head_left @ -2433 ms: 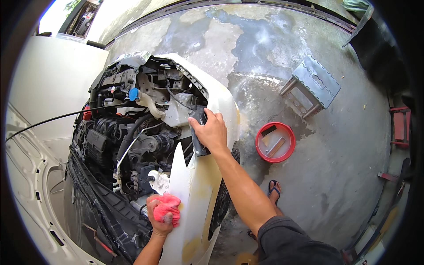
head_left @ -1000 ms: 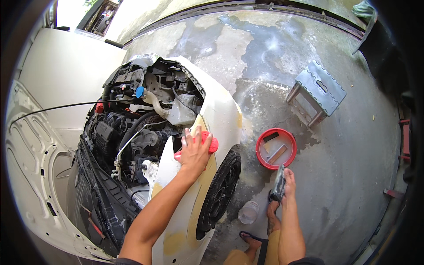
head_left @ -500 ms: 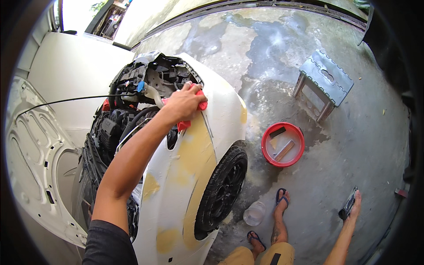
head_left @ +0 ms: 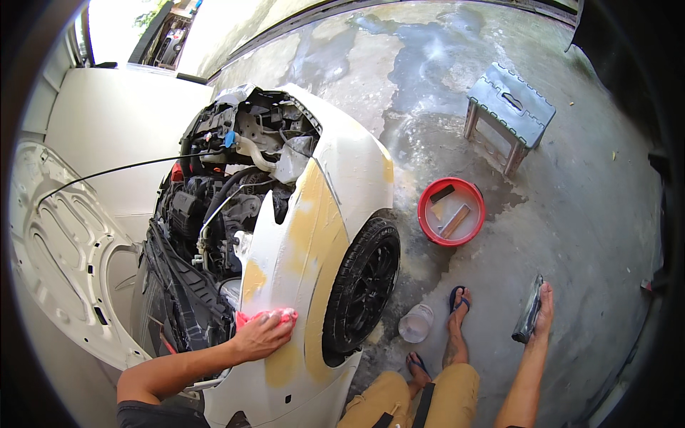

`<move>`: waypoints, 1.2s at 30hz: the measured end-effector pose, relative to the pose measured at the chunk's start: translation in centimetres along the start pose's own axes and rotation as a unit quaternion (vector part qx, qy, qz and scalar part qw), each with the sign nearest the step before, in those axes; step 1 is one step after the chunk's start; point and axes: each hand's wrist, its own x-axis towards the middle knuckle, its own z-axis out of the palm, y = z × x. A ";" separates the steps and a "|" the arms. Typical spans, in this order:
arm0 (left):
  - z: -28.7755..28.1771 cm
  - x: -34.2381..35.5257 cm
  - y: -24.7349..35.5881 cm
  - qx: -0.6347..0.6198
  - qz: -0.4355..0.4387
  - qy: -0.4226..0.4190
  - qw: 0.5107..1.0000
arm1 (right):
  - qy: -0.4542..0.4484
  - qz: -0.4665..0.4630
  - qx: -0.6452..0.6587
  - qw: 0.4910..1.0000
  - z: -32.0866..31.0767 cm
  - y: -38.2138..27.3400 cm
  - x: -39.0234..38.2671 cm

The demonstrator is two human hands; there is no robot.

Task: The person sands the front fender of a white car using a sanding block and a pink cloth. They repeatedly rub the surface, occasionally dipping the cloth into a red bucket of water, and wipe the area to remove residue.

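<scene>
My left hand (head_left: 262,338) is closed on a wet-looking red cloth (head_left: 246,318), pressed against the upper edge of the white car's fender (head_left: 287,303). Tan filler-like patches (head_left: 314,203) cover parts of this panel, and drops of water show on its surface. Away from the car, at the right, my right hand (head_left: 545,312) grips a long, dark, shiny block (head_left: 528,311) held above the concrete floor. Its exact kind is hard to make out.
A red-rimmed bucket (head_left: 422,221) with cloudy water holds a dark block and a brownish bar. Near my feet stands a clear tub (head_left: 415,324). Farther off is a grey folding step stool (head_left: 510,103). The engine bay (head_left: 214,192) lies exposed beside the raised hood (head_left: 68,246).
My left hand has moved the red cloth from the front end of the fender back toward me. My right hand has shifted left and up, turning the dark block more into view.
</scene>
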 end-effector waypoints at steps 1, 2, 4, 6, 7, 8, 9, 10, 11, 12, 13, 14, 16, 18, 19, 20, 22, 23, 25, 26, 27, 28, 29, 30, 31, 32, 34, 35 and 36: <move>-0.1 -1.5 1.2 -0.056 0.004 -0.022 0.998 | -0.036 -0.017 -0.003 0.999 -0.4 -0.2 -0.3; 0.3 -1.5 0.6 -0.085 0.056 -0.064 0.993 | -0.035 -0.016 -0.005 0.999 -0.8 -0.4 -0.5; -0.1 1.1 -3.2 -0.068 0.099 -0.114 0.986 | -0.006 0.008 -0.019 1.000 -1.5 -0.7 -0.8; -0.8 8.2 -10.5 0.028 0.050 -0.110 0.992 | -0.033 -0.001 0.003 0.999 -2.1 -0.9 -1.0; -1.1 12.5 -14.8 0.104 -0.019 -0.089 0.990 | -0.030 -0.009 0.018 0.999 -2.3 -1.0 -1.2; -1.6 16.8 -19.8 0.091 -0.102 -0.094 0.986 | -0.031 -0.011 0.011 0.999 -2.5 -1.1 -1.3; -1.8 20.7 -24.2 0.095 -0.179 -0.069 0.977 | 0.005 -0.001 0.004 1.000 -2.8 -1.2 -1.5; -1.7 24.1 -27.3 0.115 -0.253 -0.064 0.959 | 0.014 -0.002 0.003 1.000 -3.0 -1.3 -1.8; -1.3 26.4 -29.6 0.060 -0.291 -0.047 0.954 | -0.015 -0.022 0.007 1.000 -3.3 -1.4 -2.1; -0.2 28.2 -29.6 0.041 -0.301 -0.055 0.951 | -0.049 -0.023 0.025 0.998 -3.5 -1.4 -2.5; 1.0 28.6 -28.5 0.066 -0.212 -0.050 0.974 | -0.027 0.004 0.026 0.999 -3.7 -1.5 -3.0; 2.2 28.2 -26.3 0.041 -0.142 -0.051 0.988 | -0.024 0.014 0.033 0.999 -3.8 -1.5 -3.5; 4.2 25.0 -19.2 0.060 -0.042 -0.057 0.996 | 0.032 0.027 0.038 0.998 -3.8 -1.5 -4.8; 4.8 19.7 -10.7 -0.003 0.021 -0.098 0.995 | -0.057 0.034 0.093 0.993 -3.1 -1.2 -6.3; 4.5 17.0 -6.5 -0.018 0.031 -0.125 0.991 | -0.056 0.044 0.116 0.991 -2.4 -0.9 -7.2; 3.7 14.6 -3.3 -0.060 0.044 -0.149 0.986 | -0.038 0.042 0.127 0.990 -1.3 -0.5 -8.1; 1.3 11.6 1.3 -0.200 -0.035 -0.194 0.960 | -0.047 0.054 0.103 0.992 1.7 0.8 -10.0; 0.0 11.0 2.6 -0.256 -0.076 -0.213 0.940 | -0.116 0.051 0.116 0.985 3.7 1.8 -11.1; -2.4 11.4 4.4 -0.430 -0.272 -0.095 0.855 | -0.223 0.057 0.100 0.968 8.4 4.0 -13.0; -3.2 12.4 4.9 -0.494 -0.362 -0.042 0.790 | -0.284 0.048 0.101 0.952 11.0 5.3 -13.9; -3.7 13.8 5.3 -0.587 -0.350 0.057 0.727 | -0.309 0.070 0.059 0.947 13.5 6.5 -14.6; -3.9 15.3 5.7 -0.659 -0.337 0.146 0.656 | -0.328 0.080 0.046 0.940 15.9 7.7 -15.1; -3.9 16.8 6.1 -0.713 -0.316 0.234 0.581 | -0.337 0.047 0.016 0.940 18.1 8.7 -15.4; -3.5 18.4 6.1 -0.766 -0.272 0.226 0.536 | -0.363 0.052 0.053 0.929 19.9 9.5 -15.4; -3.0 20.0 6.1 -0.806 -0.217 0.231 0.500 | -0.353 0.056 0.064 0.932 21.3 10.0 -15.2; -2.5 21.5 5.7 -0.848 -0.197 0.263 0.415 | -0.285 0.002 0.049 0.957 22.2 10.2 -14.8; -1.6 24.1 4.8 -0.877 -0.173 0.241 0.377 | -0.248 -0.076 -0.052 0.964 23.0 9.9 -13.7; -1.4 25.3 4.1 -0.889 -0.171 0.229 0.357 | -0.247 -0.114 -0.133 0.953 22.9 9.6 -13.1; -1.3 26.4 3.9 -0.878 -0.166 0.241 0.377 | -0.220 -0.140 -0.205 0.943 22.7 9.1 -12.5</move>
